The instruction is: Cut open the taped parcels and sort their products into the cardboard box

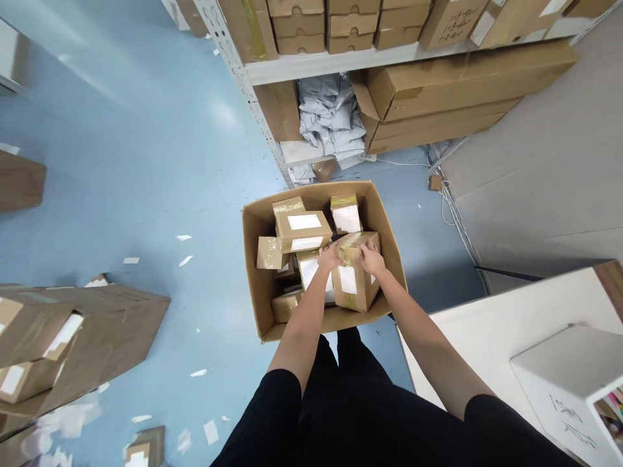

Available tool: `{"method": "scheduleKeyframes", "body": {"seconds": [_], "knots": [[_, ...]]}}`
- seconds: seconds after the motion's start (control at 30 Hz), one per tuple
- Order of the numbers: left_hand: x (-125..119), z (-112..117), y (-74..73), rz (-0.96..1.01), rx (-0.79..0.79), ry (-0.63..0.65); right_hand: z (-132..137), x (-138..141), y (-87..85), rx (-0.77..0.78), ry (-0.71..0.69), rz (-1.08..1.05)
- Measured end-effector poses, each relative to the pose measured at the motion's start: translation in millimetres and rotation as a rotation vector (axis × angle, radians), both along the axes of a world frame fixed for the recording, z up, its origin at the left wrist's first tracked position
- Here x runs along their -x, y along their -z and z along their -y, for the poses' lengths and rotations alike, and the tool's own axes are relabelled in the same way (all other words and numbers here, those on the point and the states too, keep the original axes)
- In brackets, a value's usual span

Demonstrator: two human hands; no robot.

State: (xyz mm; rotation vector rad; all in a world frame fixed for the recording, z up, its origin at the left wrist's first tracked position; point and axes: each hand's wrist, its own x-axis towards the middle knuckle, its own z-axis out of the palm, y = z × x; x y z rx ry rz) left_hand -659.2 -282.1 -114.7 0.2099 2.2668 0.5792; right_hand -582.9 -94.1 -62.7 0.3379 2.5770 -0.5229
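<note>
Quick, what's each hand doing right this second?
The left hand: closed on top of the taped parcel in the big carton.
The right hand: closed on the same parcel's top.

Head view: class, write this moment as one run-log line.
left hand holds taped parcel | right hand holds same parcel | parcel in open carton among other labelled parcels

Matt cardboard parcel [354, 279] – glossy tape, paper label; carton [253, 272] matt cardboard – floor [121, 143] glossy.

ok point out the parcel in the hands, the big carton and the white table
parcel [359, 290], head view, front face
big carton [374, 217], head view, right wall
white table [487, 334], head view, bare top
</note>
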Motion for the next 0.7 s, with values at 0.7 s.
{"method": "scheduleKeyframes", "body": {"seconds": [0.7], "knots": [[2.3, 8.3, -123.3, -0.539, -0.321, -0.061, 4.2, -9.9, -114.5, -0.034, 0.235, -0.388]]}}
